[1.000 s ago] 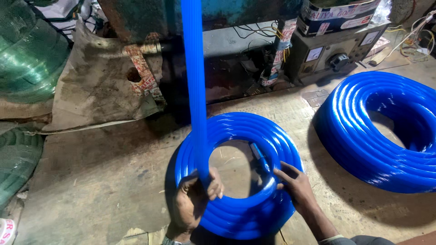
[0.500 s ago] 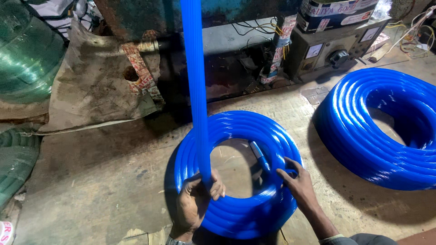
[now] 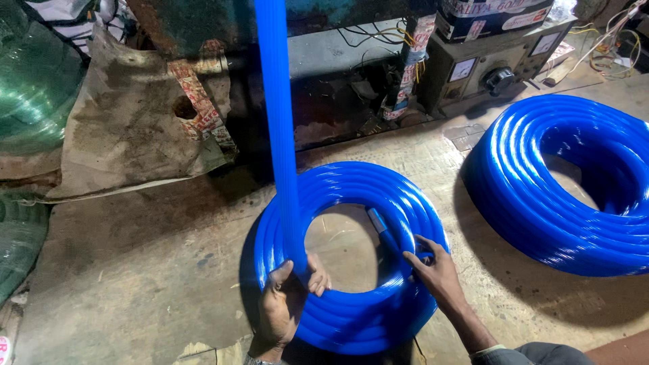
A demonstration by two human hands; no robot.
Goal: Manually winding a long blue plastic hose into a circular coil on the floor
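Note:
A coil of glossy blue hose [image 3: 351, 189] lies flat on the concrete floor in front of me. A straight run of the same blue hose [image 3: 277, 135] comes down from above into the coil's near left side. My left hand [image 3: 287, 304] grips that hose where it meets the coil. At the coil's inner right side, my right hand [image 3: 433, 270] rests with fingers pressed on the turns. The hose's cut end [image 3: 378, 223] lies inside the ring, just above my right hand.
A second, larger blue hose coil [image 3: 561, 189] lies on the floor at right. Behind stand a rusty machine base [image 3: 324, 101], a grey box with a dial and knob [image 3: 487, 67], a dirty sack [image 3: 128, 128] and green hose coils [image 3: 27, 88] at left.
Both hands stay on the coil. My right hand has shifted slightly along the inner right edge; the incoming hose and my left hand hardly moved.

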